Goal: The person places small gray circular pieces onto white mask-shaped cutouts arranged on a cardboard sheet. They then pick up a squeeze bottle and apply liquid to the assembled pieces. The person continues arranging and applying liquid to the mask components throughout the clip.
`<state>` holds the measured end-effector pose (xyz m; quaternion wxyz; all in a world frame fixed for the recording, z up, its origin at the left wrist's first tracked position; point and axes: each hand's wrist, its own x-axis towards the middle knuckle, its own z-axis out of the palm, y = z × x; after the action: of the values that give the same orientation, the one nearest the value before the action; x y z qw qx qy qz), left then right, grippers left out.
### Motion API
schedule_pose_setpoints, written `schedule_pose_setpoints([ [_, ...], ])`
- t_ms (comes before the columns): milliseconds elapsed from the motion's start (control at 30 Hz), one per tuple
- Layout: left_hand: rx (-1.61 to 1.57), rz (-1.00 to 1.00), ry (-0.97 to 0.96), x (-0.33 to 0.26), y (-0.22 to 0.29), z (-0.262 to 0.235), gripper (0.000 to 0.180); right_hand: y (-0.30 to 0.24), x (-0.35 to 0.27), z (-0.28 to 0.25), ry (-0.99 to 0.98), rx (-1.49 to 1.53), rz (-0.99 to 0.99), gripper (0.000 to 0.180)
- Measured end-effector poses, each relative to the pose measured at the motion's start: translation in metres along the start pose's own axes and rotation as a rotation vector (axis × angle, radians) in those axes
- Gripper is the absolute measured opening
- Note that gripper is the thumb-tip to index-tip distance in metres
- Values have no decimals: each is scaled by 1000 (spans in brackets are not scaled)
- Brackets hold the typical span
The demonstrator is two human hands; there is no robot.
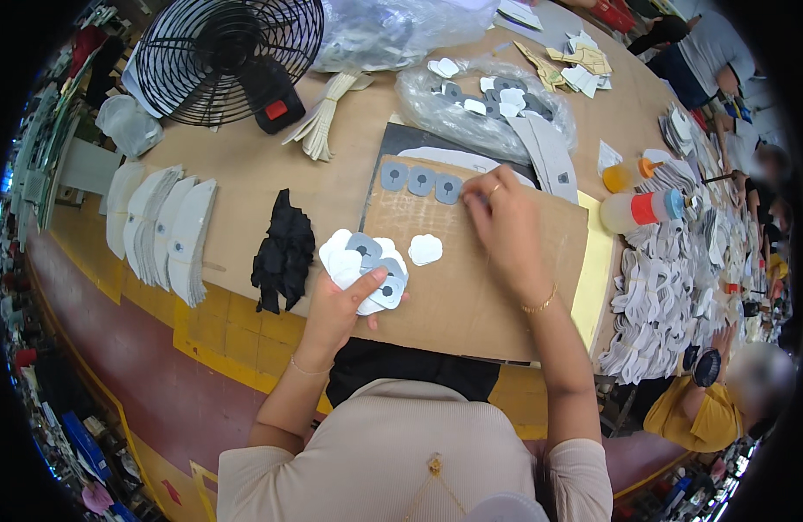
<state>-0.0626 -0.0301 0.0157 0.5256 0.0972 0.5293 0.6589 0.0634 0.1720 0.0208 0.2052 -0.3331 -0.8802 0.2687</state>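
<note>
We hold a fanned stack of white and grey cut pieces (pixel 366 268) in our left hand (pixel 336 309), thumb pressed on top, over the brown cardboard sheet (pixel 497 278). Our right hand (pixel 504 213) has fingertips pressed together at the end of a row of three grey pieces (pixel 420 180). Three laid, one white piece (pixel 425 250) lies loose, and most of the stack is left to place, we judge.

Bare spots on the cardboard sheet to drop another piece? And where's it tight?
Free: cardboard sheet between the lone white piece and right hand, plus its near edge. Crowded: grey row at the far edge, and left hand holding a stack.
</note>
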Motion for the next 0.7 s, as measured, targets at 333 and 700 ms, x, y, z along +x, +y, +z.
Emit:
schedule_pose_setpoints([
  [333,16,-12,0,-1,-17,-10,35,-25,-18,8,-367,21,-181,33],
  [700,73,14,-113,-1,-21,-12,29,-35,-19,13,-415,4,-105,36],
])
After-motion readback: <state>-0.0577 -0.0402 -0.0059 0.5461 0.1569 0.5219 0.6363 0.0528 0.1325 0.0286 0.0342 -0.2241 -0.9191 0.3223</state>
